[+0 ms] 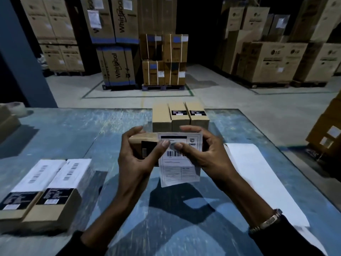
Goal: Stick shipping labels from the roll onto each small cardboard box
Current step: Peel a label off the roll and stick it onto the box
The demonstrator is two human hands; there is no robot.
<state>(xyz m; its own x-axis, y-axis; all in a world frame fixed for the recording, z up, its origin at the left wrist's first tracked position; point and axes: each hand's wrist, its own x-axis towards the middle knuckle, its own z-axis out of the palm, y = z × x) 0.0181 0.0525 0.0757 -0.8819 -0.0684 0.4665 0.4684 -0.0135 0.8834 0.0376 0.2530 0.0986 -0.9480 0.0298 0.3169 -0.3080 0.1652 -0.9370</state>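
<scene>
I hold a small cardboard box [143, 140] above the blue table [73, 130]. My left hand [137, 156] grips its left end, thumb on the front. A white shipping label [180, 159] with a barcode lies over the box's right part, and its lower half hangs free below the box. My right hand [201, 150] grips the box's right end, with its thumb pressing on the label. Three small boxes [180, 115] stand in a row behind, at least two showing black stickers. Two boxes with white labels [49, 183] lie at the front left.
A strip of white label backing [258, 174] trails along the table's right side. More cardboard [8, 121] sits at the left edge. Beyond the table, pallets of large cartons [164, 60] stand on the warehouse floor, and another stack [326, 133] is close at the right.
</scene>
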